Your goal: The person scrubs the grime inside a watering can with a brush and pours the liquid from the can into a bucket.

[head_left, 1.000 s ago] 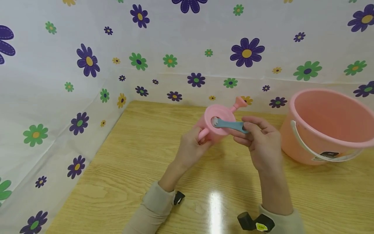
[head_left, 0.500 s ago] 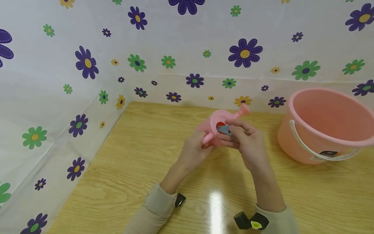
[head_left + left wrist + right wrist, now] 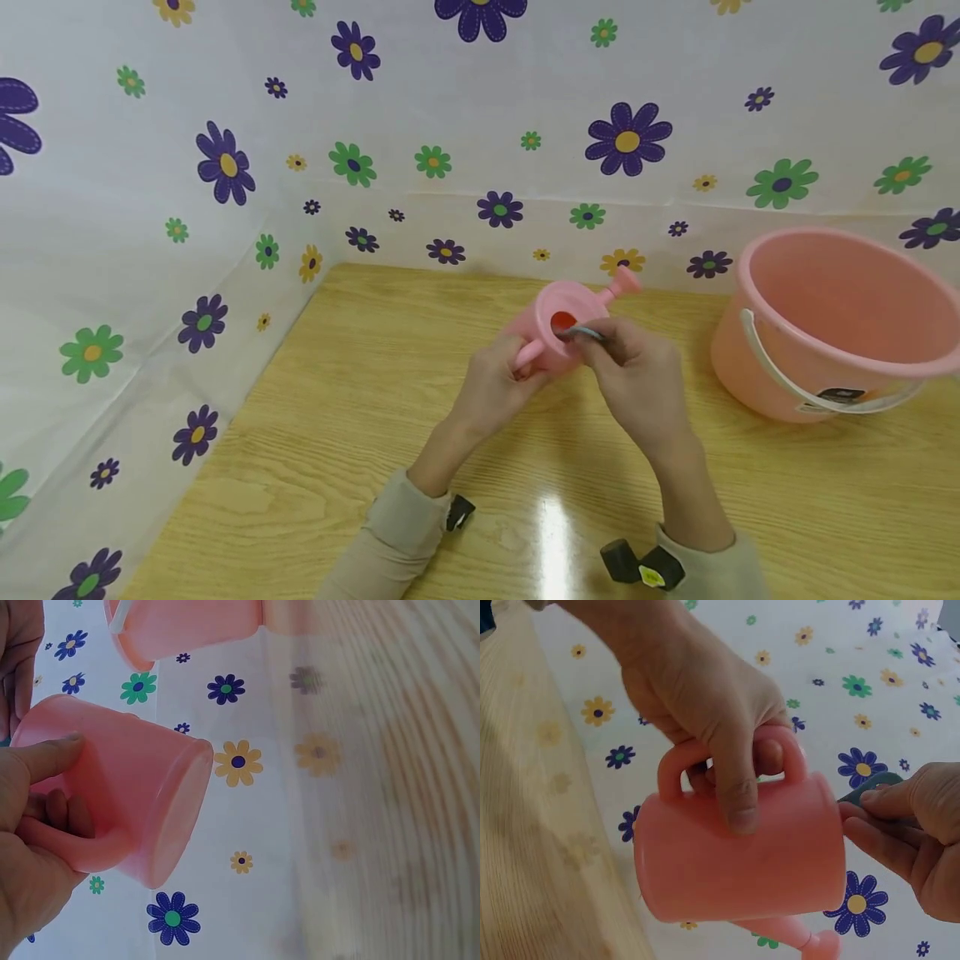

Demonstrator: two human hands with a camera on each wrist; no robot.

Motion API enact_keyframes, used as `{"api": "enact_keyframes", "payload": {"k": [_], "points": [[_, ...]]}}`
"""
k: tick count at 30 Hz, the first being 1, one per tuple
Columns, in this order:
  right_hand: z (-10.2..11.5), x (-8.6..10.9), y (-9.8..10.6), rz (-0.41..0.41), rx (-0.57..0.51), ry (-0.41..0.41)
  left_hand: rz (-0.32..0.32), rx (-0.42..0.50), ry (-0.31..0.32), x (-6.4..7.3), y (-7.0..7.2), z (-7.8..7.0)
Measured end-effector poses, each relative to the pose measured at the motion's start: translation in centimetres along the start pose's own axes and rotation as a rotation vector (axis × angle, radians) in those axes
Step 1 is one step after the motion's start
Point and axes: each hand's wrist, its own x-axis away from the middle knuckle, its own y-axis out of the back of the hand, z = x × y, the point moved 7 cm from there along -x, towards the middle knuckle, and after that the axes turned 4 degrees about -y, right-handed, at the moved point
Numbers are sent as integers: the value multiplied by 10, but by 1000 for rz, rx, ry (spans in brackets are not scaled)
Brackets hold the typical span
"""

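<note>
A pink toy watering can (image 3: 562, 296) is held tilted above the table, its round opening facing up toward me and a red interior showing. My left hand (image 3: 487, 387) grips it by the loop handle; in the right wrist view the thumb lies along the can body (image 3: 742, 870). My right hand (image 3: 645, 387) pinches a small blue brush (image 3: 583, 332) by its handle between thumb and fingers. The brush reaches into the opening, and its bristle end is out of sight. Only the blue handle (image 3: 870, 789) shows in the right wrist view.
To the right stands a large pink bucket (image 3: 757, 350) with a white handle (image 3: 780, 371). The wooden table (image 3: 337, 417) meets a flower-patterned white sheet (image 3: 450, 100) at the back and left. The can's sprinkler spout (image 3: 624, 282) points away to the right.
The brush has gone from lying across the can's opening, white bristles visible, to reaching inside it. My right hand has moved left toward the can and turned; my left hand keeps its grip.
</note>
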Motion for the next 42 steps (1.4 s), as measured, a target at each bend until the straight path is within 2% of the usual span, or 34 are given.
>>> {"api": "enact_keyframes", "payload": {"k": [4,8,13,16,18,22,25,32,35,39,42], "points": [[7,1,2,-82,132,191,2,-1,-9,1,0,-1],[12,4,3,-142,263,321,-5,9,-1,0,1,-2],[25,8,8,-233,295,457,4,13,10,0,2,-1],[30,10,11,-300,303,508,3,16,13,-1,1,-1],[29,10,10,-320,312,501,-3,19,-2,-2,1,-2],[16,7,5,-323,293,425,0,13,-47,-2,0,-6],[10,7,6,-337,274,400,14,6,-51,-1,-2,-8],[30,9,15,-418,236,466,12,35,-23,-4,-1,-3],[23,8,9,-398,247,464,-8,44,-35,-4,1,-3],[11,6,1,-352,295,412,-22,45,-37,-3,1,-3],[13,7,3,-370,308,398,-14,55,-17,-2,0,-2]]}}
